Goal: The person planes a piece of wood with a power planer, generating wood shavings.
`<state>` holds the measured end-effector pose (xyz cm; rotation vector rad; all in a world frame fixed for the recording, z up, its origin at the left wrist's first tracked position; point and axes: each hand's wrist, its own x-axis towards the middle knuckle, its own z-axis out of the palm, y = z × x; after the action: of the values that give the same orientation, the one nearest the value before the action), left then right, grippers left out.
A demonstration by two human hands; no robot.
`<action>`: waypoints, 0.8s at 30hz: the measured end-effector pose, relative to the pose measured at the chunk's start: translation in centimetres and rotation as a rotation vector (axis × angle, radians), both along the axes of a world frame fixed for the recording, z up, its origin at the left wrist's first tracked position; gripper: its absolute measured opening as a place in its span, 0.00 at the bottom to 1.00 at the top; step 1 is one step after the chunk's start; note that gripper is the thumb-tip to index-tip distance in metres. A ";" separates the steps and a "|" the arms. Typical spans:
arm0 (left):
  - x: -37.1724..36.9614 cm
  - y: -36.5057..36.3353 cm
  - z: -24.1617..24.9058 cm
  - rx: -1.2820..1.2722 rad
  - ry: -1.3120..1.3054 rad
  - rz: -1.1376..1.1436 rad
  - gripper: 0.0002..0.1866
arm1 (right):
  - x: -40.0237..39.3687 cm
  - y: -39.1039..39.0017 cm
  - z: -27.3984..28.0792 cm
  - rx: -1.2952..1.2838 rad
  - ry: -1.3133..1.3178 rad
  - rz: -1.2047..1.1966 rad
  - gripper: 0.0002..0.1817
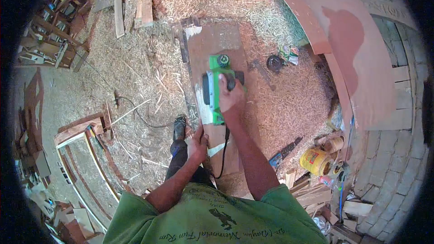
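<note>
A green electric hand planer [215, 104] rests on a wooden board [228, 151] in front of me. My right hand [231, 97] is closed round the planer's handle, and a black cord runs from its rear end toward my body. At the board's left edge, near its close end, my left hand [198, 148] is closed on the wood; some of its fingers are hidden. Pale bare patches show along the board's left side, while the rest of its surface is brown.
Wood shavings [158, 58] cover the floor. A blue power tool [282, 152] and a yellow tub [314, 161] lie to the right, below a large curved sheet [375, 72]. A wooden frame [81, 140] lies left. Long planks [145, 0] are at the far left; a cord [140, 116] crosses the shavings.
</note>
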<state>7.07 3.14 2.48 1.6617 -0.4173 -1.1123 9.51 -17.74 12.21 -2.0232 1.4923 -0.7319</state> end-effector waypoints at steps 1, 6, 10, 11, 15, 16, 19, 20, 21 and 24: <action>0.0 -0.1 0.4 0.005 -0.028 0.001 0.33 | 0.9 -0.8 -0.7 -0.083 -0.009 -0.033 0.25; -0.1 0.0 0.1 0.045 0.012 -0.002 0.32 | 4.9 -5.9 -1.4 0.149 -0.056 0.027 0.34; 0.3 0.0 -0.6 0.028 -0.092 -0.056 0.33 | 9.3 -9.3 1.0 0.138 0.117 -0.004 0.36; 0.4 0.0 -0.2 0.026 -0.089 -0.075 0.33 | 10.3 -10.2 0.9 0.109 0.079 0.008 0.37; 0.8 -0.4 1.1 -0.012 -0.017 -0.020 0.32 | 14.5 -15.0 -0.2 0.116 -0.002 0.042 0.39; 1.6 -0.5 2.6 0.037 0.008 -0.058 0.33 | 15.5 -16.2 -0.9 0.148 -0.004 0.049 0.39; 2.1 -0.4 2.7 0.088 0.014 -0.128 0.34 | 17.5 -18.6 -3.5 0.009 -0.089 0.035 0.36; 1.7 0.0 2.3 0.092 0.006 -0.149 0.34 | 18.2 -19.2 -3.9 -0.001 -0.087 0.041 0.36; 1.5 0.4 1.7 0.102 -0.005 -0.141 0.35 | 18.6 -19.8 -4.3 -0.008 -0.083 0.040 0.37; 1.2 0.6 -0.8 0.091 -0.043 -0.159 0.32 | 17.5 -18.7 -3.7 -0.063 -0.107 0.087 0.40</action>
<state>8.28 3.79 1.66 1.7583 -0.5409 -1.2300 27.01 -36.40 8.51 -2.0477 1.3274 -0.8476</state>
